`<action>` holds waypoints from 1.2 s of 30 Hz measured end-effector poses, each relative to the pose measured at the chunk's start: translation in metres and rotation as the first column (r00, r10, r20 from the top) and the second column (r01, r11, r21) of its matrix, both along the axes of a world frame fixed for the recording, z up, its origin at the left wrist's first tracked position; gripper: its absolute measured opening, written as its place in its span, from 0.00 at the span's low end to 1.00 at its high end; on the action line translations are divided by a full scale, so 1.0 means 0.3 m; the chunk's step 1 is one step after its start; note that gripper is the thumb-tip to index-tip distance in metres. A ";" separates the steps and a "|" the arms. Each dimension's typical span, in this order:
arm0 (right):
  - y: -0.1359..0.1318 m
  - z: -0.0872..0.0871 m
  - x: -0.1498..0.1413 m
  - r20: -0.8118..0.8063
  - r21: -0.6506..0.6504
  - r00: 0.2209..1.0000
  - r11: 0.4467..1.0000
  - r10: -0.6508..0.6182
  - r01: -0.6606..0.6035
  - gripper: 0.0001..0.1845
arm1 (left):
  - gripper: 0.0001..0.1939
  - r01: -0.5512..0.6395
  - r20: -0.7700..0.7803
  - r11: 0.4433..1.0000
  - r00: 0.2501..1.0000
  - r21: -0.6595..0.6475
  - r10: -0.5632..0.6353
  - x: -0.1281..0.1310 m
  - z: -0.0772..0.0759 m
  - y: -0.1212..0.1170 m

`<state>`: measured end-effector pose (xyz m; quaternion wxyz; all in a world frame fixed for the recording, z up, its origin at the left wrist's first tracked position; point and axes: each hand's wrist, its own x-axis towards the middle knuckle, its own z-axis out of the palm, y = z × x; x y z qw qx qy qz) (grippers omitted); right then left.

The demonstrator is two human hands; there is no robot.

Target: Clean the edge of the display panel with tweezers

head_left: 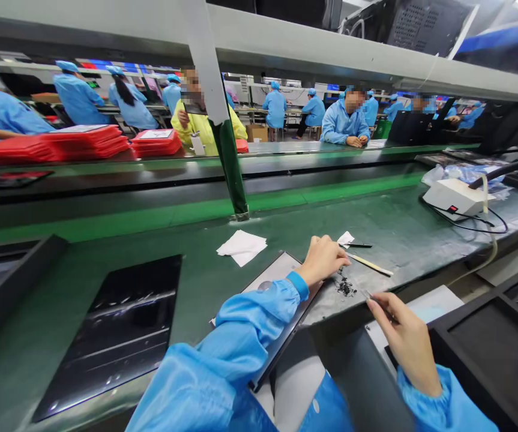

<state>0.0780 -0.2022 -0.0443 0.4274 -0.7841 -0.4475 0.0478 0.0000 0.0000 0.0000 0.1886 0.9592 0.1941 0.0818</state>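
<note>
My left hand (324, 259) reaches across the flat panel (281, 267) that overhangs the bench's front edge. Its fingers are closed near the end of a pale thin stick (373, 264); whether they hold anything is hidden. Lower right, my right hand (405, 336) pinches thin metal tweezers (367, 294), their tip pointing toward a heap of small black scraps (345, 287). Behind the stick lie a short black tool (360, 245) and a crumpled white tissue (346, 239). White wipes (242, 246) rest beyond the panel.
A glossy black panel (119, 324) lies on the left of the green bench (195, 240). Black trays (502, 342) stand at lower right. A white box with a cable (457, 198) sits at back right. A green post (231, 168) rises ahead; co-workers sit beyond.
</note>
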 end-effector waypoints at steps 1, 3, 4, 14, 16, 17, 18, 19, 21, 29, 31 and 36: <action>-0.017 -0.016 -0.030 -0.055 0.006 0.998 1.000 0.013 -0.012 0.16 | 0.08 0.009 0.000 1.000 1.000 0.020 -0.009 -0.006 0.011 -0.005; -0.044 -0.051 -0.093 -0.158 0.022 0.986 0.999 0.048 -0.045 0.14 | 0.15 0.033 0.002 0.998 0.999 0.054 -0.033 -0.031 0.038 -0.014; -0.054 -0.069 -0.124 -0.197 0.031 0.978 0.998 0.067 -0.062 0.13 | 0.23 0.046 0.004 0.997 0.999 0.068 -0.046 -0.053 0.054 -0.018; -0.089 -0.171 -0.367 0.012 0.088 0.927 0.923 0.376 -0.376 0.10 | 0.05 -0.025 0.019 0.885 1.000 0.464 0.018 -0.606 0.089 -0.114; -0.084 -0.181 -0.394 0.063 0.096 0.932 0.928 0.357 -0.361 0.11 | 0.09 0.021 0.014 0.898 0.999 0.440 -0.030 -0.712 0.021 -0.160; -0.081 -0.185 -0.403 0.087 0.092 0.934 0.930 0.348 -0.355 0.11 | 0.15 0.052 0.017 0.908 0.998 0.415 -0.065 -0.751 -0.019 -0.184; -0.077 -0.188 -0.409 0.109 0.084 0.932 0.931 0.344 -0.354 0.11 | 0.21 0.083 0.014 0.914 0.995 0.397 -0.096 -0.781 -0.059 -0.208; -0.073 -0.189 -0.413 0.132 0.073 0.927 0.930 0.350 -0.361 0.10 | 0.25 0.094 0.021 0.915 0.994 0.393 -0.111 -0.801 -0.097 -0.230; -0.065 -0.189 -0.416 0.168 0.050 0.912 0.921 0.373 -0.386 0.09 | 0.25 0.083 0.068 0.912 0.990 0.401 -0.120 -0.817 -0.166 -0.266; -0.048 -0.174 -0.418 0.228 0.003 0.901 0.925 0.368 -0.379 0.11 | 0.21 0.045 0.271 0.904 0.947 0.426 -0.174 -0.783 -0.282 -0.304; -0.049 -0.171 -0.418 0.236 0.001 0.901 0.927 0.364 -0.375 0.11 | 0.21 0.034 0.296 0.910 0.940 0.413 -0.170 -0.779 -0.289 -0.308; -0.049 -0.169 -0.414 0.245 -0.013 0.905 0.935 0.348 -0.355 0.10 | 0.22 0.009 0.328 0.920 0.933 0.392 -0.149 -0.775 -0.296 -0.316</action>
